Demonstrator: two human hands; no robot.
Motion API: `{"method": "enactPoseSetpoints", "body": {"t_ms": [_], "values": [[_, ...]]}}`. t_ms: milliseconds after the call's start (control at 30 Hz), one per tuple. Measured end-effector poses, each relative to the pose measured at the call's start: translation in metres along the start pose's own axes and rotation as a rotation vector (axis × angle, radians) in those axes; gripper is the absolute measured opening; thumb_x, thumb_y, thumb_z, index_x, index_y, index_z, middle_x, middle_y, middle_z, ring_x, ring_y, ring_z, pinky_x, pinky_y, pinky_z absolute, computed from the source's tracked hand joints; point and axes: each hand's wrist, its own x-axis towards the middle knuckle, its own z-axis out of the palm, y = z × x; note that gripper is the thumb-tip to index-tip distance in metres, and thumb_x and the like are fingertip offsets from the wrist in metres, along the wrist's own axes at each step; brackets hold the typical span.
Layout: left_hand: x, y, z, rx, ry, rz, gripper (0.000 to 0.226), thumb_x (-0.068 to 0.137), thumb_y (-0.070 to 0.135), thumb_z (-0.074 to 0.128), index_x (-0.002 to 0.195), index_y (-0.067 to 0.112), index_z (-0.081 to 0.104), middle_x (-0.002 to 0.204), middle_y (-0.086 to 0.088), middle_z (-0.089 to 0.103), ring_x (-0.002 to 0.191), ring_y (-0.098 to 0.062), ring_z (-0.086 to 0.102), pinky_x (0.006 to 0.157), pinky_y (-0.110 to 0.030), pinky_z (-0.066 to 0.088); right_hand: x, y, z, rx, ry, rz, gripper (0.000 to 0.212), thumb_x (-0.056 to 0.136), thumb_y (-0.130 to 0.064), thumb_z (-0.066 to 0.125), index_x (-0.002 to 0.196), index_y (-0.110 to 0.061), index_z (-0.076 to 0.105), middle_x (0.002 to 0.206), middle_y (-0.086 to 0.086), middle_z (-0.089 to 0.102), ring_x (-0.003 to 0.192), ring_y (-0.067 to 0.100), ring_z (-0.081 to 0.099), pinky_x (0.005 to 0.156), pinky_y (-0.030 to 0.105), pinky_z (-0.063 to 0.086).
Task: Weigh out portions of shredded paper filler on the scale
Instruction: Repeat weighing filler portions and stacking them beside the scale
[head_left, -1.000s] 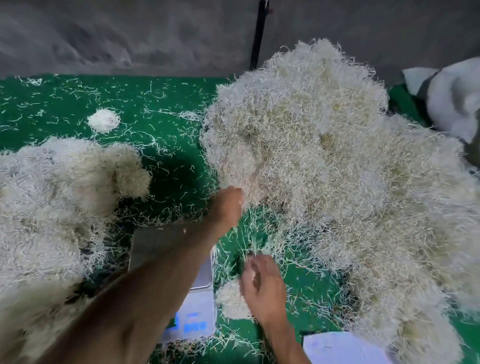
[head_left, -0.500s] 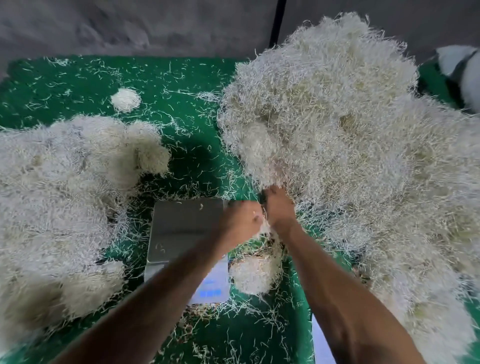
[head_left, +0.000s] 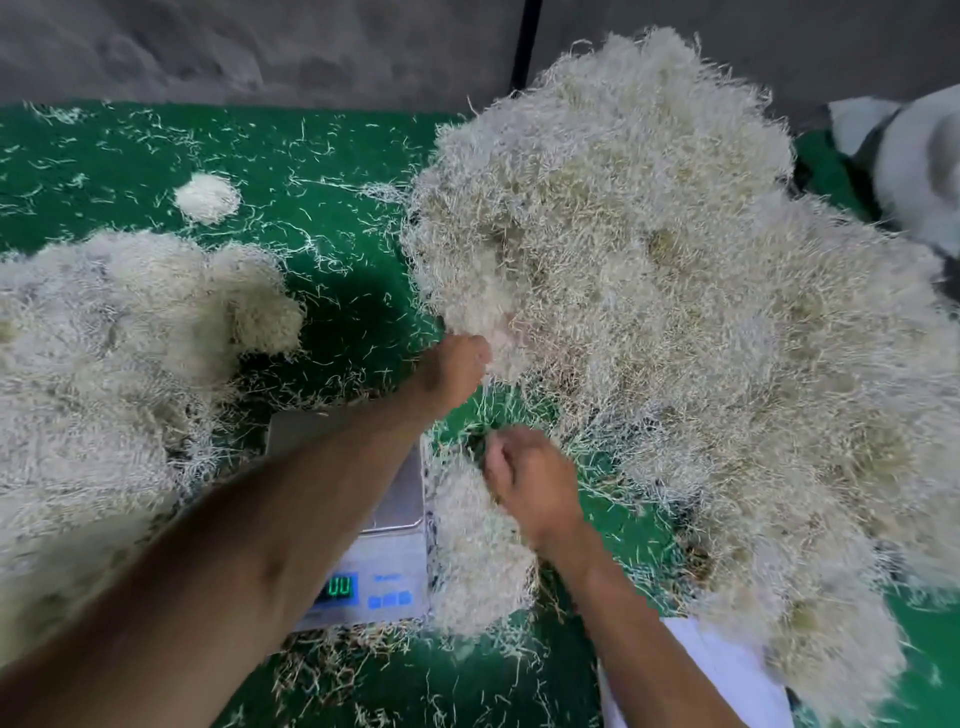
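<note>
Green felt covers the bench, littered with stray shreds, and at its left edge a low heap of shredded paper spreads toward the scale, with one small ball of filler lying apart behind it. The scale's steel platform looks bare where the left forearm does not hide it, and its lit display seems to read zero, so nothing appears to be weighed yet. The left hand reaches across the platform, its fingers curled into the near edge of the big pile and pinching a tuft. Just right of the scale a loose clump sits on the felt, touching the scale's side; the right hand rests on it, fingers curled into its top. The risks are plain: the shreds tangle, so a pull by the left hand could drag a long trailing skein and overshoot the portion; the forearm hovering over the platform could brush it and spoil the reading; and the clump leaning on the scale may shed strands onto the platform.
</note>
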Motion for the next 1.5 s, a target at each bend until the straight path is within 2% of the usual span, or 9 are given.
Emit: {"method": "enactPoseSetpoints", "body": {"t_ms": [133,300,567,667,733,900,1267,1400,1500], "values": [[-0.05,0.019,0.009,-0.053,-0.226,-0.041,0.006,0.096,0.01,0.063,0.095,0.01,0.07,0.079,0.004,0.065,0.071,-0.016,0.067,0.056,-0.02,0.048,0.071,-0.006,-0.025,-0.082,0.36,-0.226,0.026,0.099,-0.025,0.062,0.121,-0.013,0.069,0.115,0.006,0.067,0.104,0.021,0.063,0.095,0.025,0.046],[-0.118,0.029,0.009,-0.014,-0.344,-0.006,0.015,0.083,0.03,0.064,0.086,0.042,0.055,0.096,0.02,0.061,0.093,-0.008,0.061,0.091,-0.037,0.051,0.128,0.003,-0.003,-0.422,-0.029,-0.061,0.067,0.093,-0.026,0.068,0.152,-0.015,0.037,0.162,0.013,0.027,0.149,0.034,0.029,0.121,0.049,0.024],[-0.111,0.015,-0.004,-0.221,0.128,-0.082,0.025,0.094,0.018,0.061,0.119,0.016,0.063,0.113,-0.002,0.058,0.098,-0.018,0.059,0.084,-0.032,0.047,0.038,0.026,0.067,-0.1,0.077,0.024,0.026,0.103,-0.029,0.056,0.122,-0.015,0.065,0.113,0.002,0.059,0.103,0.02,0.058,0.096,0.037,0.053],[-0.105,0.022,0.001,-0.248,0.017,-0.134,0.034,0.101,0.018,0.057,0.134,0.015,0.057,0.133,-0.005,0.057,0.114,-0.023,0.059,0.095,-0.033,0.047,-0.015,0.015,0.074,0.316,0.102,0.131,0.048,0.1,-0.068,0.041,0.139,-0.043,0.051,0.108,-0.011,0.062,0.094,0.012,0.057,0.079,0.03,0.051],[-0.113,0.032,0.011,-0.275,-0.118,-0.223,0.038,0.104,0.027,0.05,0.143,0.025,0.05,0.142,-0.001,0.054,0.114,-0.027,0.062,0.092,-0.036,0.05,-0.041,0.013,0.079,0.284,0.135,0.106,0.048,0.103,-0.068,0.028,0.147,-0.052,0.041,0.135,-0.026,0.052,0.123,0.001,0.051,0.102,0.032,0.042],[-0.159,0.054,0.051,-0.266,-0.221,-0.359,0.054,0.104,0.045,0.04,0.151,0.021,0.039,0.152,-0.004,0.048,0.127,-0.018,0.053,0.105,-0.029,0.039,-0.077,0.026,0.068,0.04,0.313,0.165,0.051,0.106,-0.041,0.031,0.149,-0.019,0.047,0.165,0.002,0.027,0.154,0.017,0.018,0.127,0.044,0.012],[-0.221,0.105,0.091,-1.034,-0.025,-0.97,0.105,0.082,0.064,0.072,0.16,0.025,0.013,0.166,-0.009,0.023,0.147,-0.032,0.033,0.116,-0.049,0.034,-0.116,0.02,0.025,0.723,0.111,0.732,0.03,0.105,-0.032,0.056,0.113,-0.005,0.067,0.107,0.011,0.072,0.085,0.015,0.069,0.076,0.02,0.053],[-0.205,0.11,0.068,-0.885,0.012,-0.851,0.092,0.087,0.054,0.072,0.153,0.005,0.031,0.142,-0.018,0.055,0.125,-0.032,0.057,0.1,-0.036,0.049,-0.129,0.007,0.014,1.021,0.213,0.743,0.046,0.095,-0.057,0.062,0.107,-0.013,0.063,0.114,0.006,0.069,0.087,0.002,0.066,0.087,0.022,0.055],[-0.198,0.115,0.033,-0.72,-0.087,-0.62,0.055,0.085,0.076,0.059,0.103,0.024,0.06,0.058,0.007,0.054,0.047,-0.006,0.053,0.044,-0.019,0.049,-0.119,-0.003,-0.001,1.178,0.025,0.715,0.097,0.087,-0.082,0.048,0.153,-0.013,0.039,0.155,0.012,0.043,0.143,0.032,0.042,0.119,0.057,0.031]]}}
